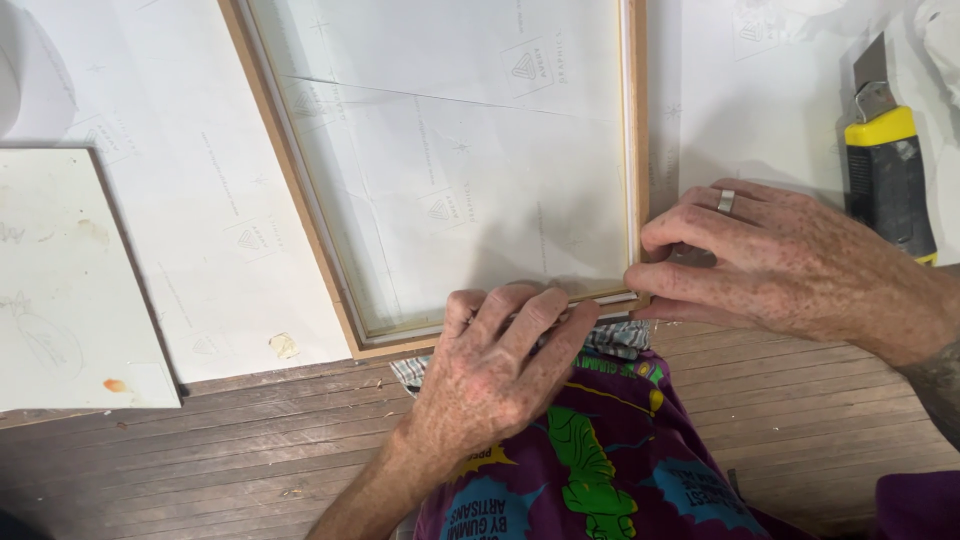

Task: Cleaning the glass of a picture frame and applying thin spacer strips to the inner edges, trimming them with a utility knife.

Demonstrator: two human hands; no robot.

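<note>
The shallow rectangular frame of pale wood (300, 190), with a thin inner strip and white paper showing through it, lies on the white paper sheet (190, 230) that covers the table, and its near right corner is close to the near edge of the table. Both hands work at that corner. The left hand (495, 360) lies flat over the near rail, fingers bent and pressing down, not closed around anything. The right hand (790, 265), with a silver ring (726, 200) on one finger, presses its curled fingertips against the right rail at the corner; it pinches or pushes the strip — I cannot tell which.

Just beyond the right hand, near the right edge of the table, lies a utility knife with yellow and black body (885, 165), its blade out. To the left lies a white stained board (70, 280). Below the table is a dark wooden floor (250, 450).

A risk, as I judge it — the right wrist is near the open blade, so a careless pull back could cut it. Also, uneven pressure could shift the thin strip out of the corner.
</note>
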